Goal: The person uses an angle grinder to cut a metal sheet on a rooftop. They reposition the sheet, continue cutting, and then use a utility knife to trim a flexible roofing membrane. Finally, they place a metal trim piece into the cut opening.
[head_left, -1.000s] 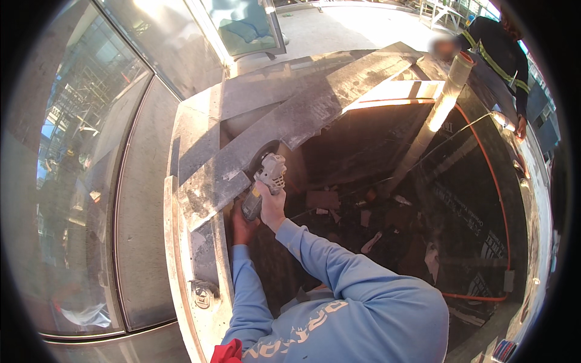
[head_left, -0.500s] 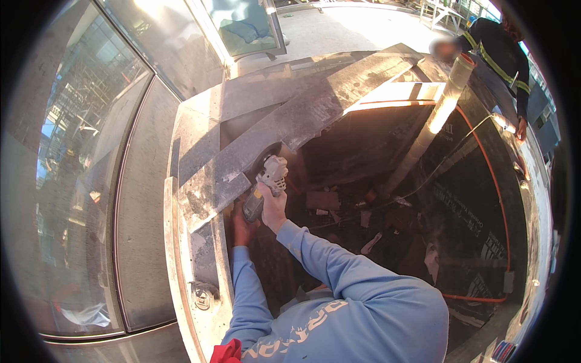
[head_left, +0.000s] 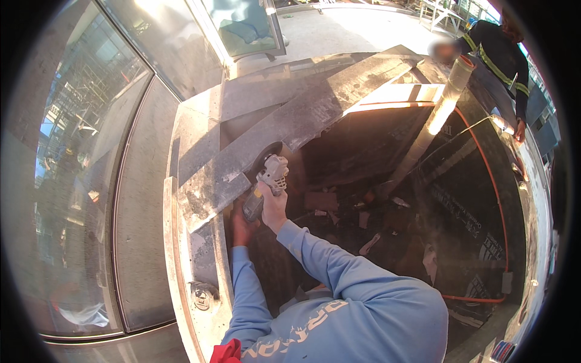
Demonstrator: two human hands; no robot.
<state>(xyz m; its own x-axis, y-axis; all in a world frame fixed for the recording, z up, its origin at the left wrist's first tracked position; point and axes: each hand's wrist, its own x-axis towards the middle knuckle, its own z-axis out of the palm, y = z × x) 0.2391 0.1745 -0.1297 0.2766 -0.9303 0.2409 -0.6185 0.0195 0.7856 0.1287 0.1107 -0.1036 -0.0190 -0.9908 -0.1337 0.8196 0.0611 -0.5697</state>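
Note:
Both my hands are closed on a grey angle grinder (head_left: 275,173). My right hand (head_left: 274,209) wraps round its body. My left hand (head_left: 244,228) grips lower down by the handle end, its fingers partly hidden by the tool. The dark round disc (head_left: 267,156) meets the broken inner edge of a grey, dust-covered slab (head_left: 284,124), at a notch. Whether the disc is spinning I cannot tell. My blue sleeves reach up from the lower edge over a dark pit.
A pale pipe (head_left: 445,106) slants up out of the pit, with an orange conduit (head_left: 493,181) along the dark-sheeted wall. Debris lies at the bottom. A person (head_left: 499,57) in dark clothes with reflective bands is at the far right. Glazed panels (head_left: 91,181) stand at left.
The grinder and both hands stay almost in place at the slab edge. Dusty haze in the pit looks slightly thicker. The other person's lower hand has shifted a little.

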